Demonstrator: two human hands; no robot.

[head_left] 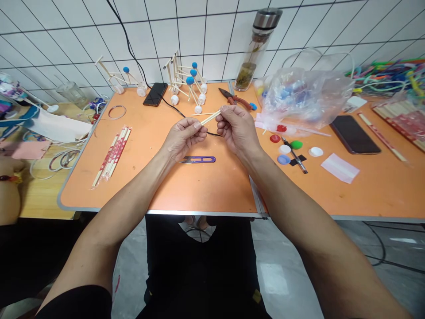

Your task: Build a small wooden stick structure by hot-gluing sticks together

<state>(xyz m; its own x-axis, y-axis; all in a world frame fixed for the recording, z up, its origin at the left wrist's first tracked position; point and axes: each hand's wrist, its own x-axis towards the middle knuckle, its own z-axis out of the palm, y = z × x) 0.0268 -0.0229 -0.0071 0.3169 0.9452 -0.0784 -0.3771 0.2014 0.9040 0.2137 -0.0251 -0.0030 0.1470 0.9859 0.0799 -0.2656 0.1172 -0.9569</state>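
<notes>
Between my two hands, above the orange table [219, 190], is a pair of short pale wooden sticks [210, 118], side by side and tilted up to the right. My left hand [186, 135] pinches their lower left end with thumb and fingers. At the upper right end my right hand [235, 126] grips them, its fingers curled. Purple-handled thread snips [201, 159] lie on the table just below my hands. Behind my hands stand small stick frames [189, 82] with blue and white bottle caps. Another thin stick [206, 114] lies near the fingers, partly covered.
Wrapped chopsticks [113, 155] lie at the left. Pliers [237, 99], a phone [155, 94] and a glass bottle [254, 53] are at the back. A plastic bag [302, 95], loose caps [296, 145], a craft knife [295, 155] and another phone [356, 135] are at right.
</notes>
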